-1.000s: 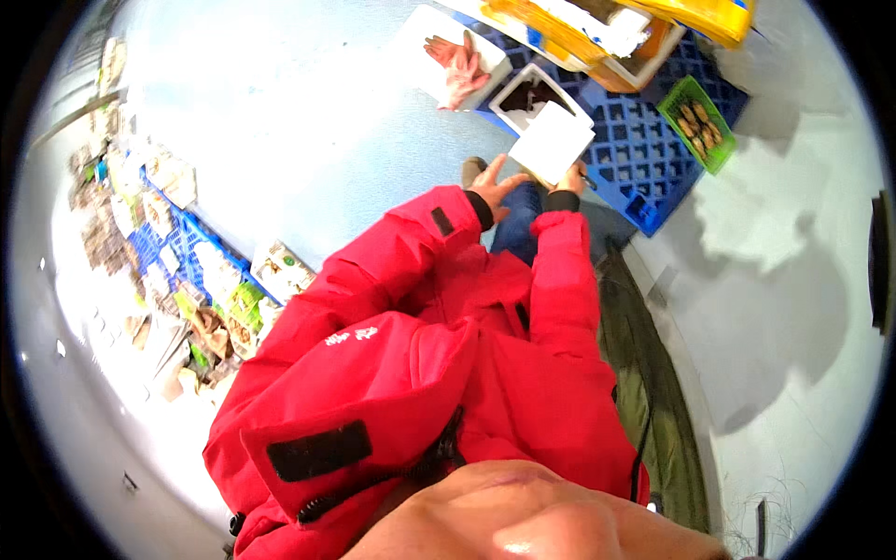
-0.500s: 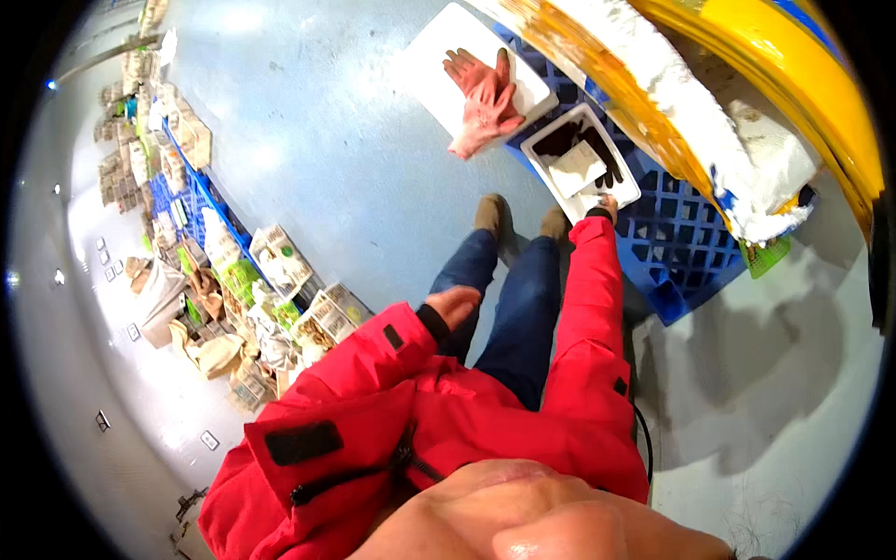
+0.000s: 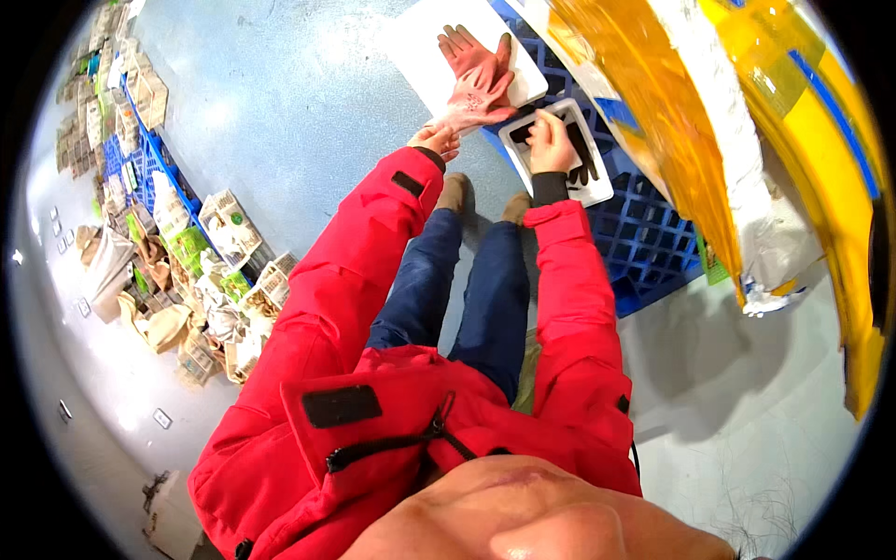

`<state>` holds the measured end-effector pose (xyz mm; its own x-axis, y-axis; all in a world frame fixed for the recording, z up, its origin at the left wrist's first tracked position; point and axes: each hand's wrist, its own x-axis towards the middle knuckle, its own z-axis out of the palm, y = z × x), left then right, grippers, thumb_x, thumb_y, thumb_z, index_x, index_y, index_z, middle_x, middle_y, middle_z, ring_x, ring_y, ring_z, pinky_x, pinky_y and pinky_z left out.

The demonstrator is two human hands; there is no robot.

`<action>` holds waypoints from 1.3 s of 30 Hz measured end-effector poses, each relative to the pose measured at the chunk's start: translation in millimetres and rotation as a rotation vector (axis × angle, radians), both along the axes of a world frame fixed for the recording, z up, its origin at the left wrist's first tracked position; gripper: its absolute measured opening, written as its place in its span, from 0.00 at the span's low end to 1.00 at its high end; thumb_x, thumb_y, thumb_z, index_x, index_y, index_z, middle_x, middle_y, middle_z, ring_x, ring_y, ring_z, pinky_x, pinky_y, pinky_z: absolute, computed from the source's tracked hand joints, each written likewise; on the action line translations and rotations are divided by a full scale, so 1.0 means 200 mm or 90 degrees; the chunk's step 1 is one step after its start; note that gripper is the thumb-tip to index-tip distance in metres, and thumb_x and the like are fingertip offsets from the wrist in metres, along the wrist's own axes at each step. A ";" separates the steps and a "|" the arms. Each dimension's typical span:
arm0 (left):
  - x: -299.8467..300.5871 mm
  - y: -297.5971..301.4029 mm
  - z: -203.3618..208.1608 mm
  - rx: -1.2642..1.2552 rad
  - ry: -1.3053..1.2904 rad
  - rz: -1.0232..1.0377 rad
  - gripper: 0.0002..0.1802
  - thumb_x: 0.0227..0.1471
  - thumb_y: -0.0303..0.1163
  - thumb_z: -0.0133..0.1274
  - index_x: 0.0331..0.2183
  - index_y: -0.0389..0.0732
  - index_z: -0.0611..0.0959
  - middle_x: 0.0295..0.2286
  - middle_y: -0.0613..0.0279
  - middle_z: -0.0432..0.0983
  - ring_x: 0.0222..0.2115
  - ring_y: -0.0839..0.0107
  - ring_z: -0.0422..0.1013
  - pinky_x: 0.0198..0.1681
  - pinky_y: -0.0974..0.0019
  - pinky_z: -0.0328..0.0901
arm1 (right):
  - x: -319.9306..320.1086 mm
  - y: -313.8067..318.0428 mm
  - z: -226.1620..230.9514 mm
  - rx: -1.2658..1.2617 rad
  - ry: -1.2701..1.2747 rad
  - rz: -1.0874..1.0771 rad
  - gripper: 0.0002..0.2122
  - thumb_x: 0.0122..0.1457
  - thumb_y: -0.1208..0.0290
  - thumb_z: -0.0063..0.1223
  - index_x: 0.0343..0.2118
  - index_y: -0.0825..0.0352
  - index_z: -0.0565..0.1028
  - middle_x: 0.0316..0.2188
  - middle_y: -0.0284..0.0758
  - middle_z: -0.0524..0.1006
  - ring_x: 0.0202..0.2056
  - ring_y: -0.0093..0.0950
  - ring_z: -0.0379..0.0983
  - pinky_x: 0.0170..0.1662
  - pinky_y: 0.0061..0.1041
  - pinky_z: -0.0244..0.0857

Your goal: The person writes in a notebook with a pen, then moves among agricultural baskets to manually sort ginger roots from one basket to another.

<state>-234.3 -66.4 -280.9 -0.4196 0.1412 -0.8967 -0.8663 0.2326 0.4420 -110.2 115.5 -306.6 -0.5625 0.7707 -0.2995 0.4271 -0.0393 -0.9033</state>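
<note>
A pair of pink work gloves with darker fingertips (image 3: 478,79) lies on a white foam lid (image 3: 425,47). At their cuff end my left hand (image 3: 437,140) has its fingers closed on the edge of a glove. My right hand (image 3: 551,145) is over a white foam box (image 3: 597,191), its fingers curled in; whether anything is between them is hidden. Inside the box lie dark gloves (image 3: 583,163), partly covered by that hand.
Blue plastic crates (image 3: 644,238) stand under the box and lid. At the right is a large foam piece wrapped in yellow tape (image 3: 644,112). Packages and cloth bags (image 3: 168,322) are piled at the left along a blue rail (image 3: 173,177).
My left hand has moved from beside my thigh up to the pink glove's cuff. My right hand has moved from the box's near corner to over its inside. The view has shifted.
</note>
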 end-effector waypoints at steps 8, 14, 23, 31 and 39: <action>-0.15 -0.54 0.46 0.087 0.282 0.030 0.17 0.45 0.30 0.53 0.39 0.39 0.70 0.37 0.61 0.70 0.34 0.70 0.69 0.35 0.65 0.68 | -0.46 0.07 -0.03 0.230 -0.328 0.178 0.20 0.41 0.53 0.54 0.34 0.63 0.71 0.28 0.45 0.73 0.32 0.43 0.70 0.36 0.41 0.63; -0.18 -1.03 0.79 0.071 0.295 0.067 0.28 0.42 0.17 0.44 0.46 0.46 0.58 0.24 0.54 0.73 0.19 0.70 0.71 0.17 0.68 0.66 | -0.73 -0.10 0.18 0.120 -0.203 0.201 0.11 0.40 0.66 0.55 0.18 0.67 0.67 0.20 0.44 0.73 0.26 0.42 0.70 0.31 0.36 0.64; -1.05 -0.88 1.42 0.305 0.228 0.075 0.16 0.40 0.18 0.32 0.30 0.35 0.75 0.15 0.62 0.68 0.14 0.73 0.67 0.18 0.72 0.64 | -1.79 -0.70 1.55 0.032 -0.088 0.962 0.10 0.41 0.67 0.51 0.23 0.68 0.71 0.20 0.37 0.73 0.25 0.25 0.69 0.28 0.24 0.64; -2.10 -0.60 1.77 0.523 0.413 -0.062 0.10 0.41 0.20 0.38 0.27 0.33 0.74 0.16 0.59 0.68 0.12 0.72 0.67 0.13 0.68 0.63 | -2.97 0.07 2.07 -0.034 0.016 0.643 0.09 0.41 0.69 0.54 0.23 0.66 0.68 0.17 0.34 0.70 0.22 0.23 0.65 0.24 0.24 0.60; -3.14 -1.06 1.58 0.280 0.697 0.035 0.13 0.37 0.19 0.38 0.24 0.36 0.78 0.22 0.60 0.73 0.21 0.73 0.69 0.25 0.72 0.65 | -4.51 0.43 1.52 0.325 -0.445 1.052 0.13 0.50 0.66 0.45 0.38 0.65 0.70 0.33 0.45 0.73 0.37 0.39 0.68 0.40 0.40 0.61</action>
